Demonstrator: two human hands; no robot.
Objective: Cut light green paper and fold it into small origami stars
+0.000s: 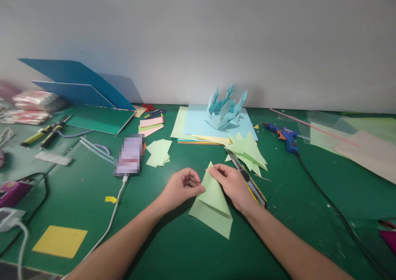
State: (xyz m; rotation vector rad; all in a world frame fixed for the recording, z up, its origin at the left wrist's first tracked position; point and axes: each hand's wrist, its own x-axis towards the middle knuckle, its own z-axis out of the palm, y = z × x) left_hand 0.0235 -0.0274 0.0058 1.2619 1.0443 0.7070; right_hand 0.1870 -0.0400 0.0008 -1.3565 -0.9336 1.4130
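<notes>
A light green sheet of paper (212,210), partly folded into a pointed shape, is held between my hands above the green table. My left hand (184,185) pinches its left edge with thumb and forefinger. Near the tip, my right hand (230,183) grips the paper, thumb on top and the other fingers behind. Just beyond my right hand lies a pile of folded light green paper pieces (249,150). A utility knife (249,181) rests beside that hand, its near end close to my wrist.
A blue folded-paper model (224,110) stands on stacked coloured sheets (190,125) at the back. Small green papers (158,153) and a phone (129,155) on a white cable lie left. A blue glue gun (289,139) trails its black cord right. A yellow card (60,241) lies front left.
</notes>
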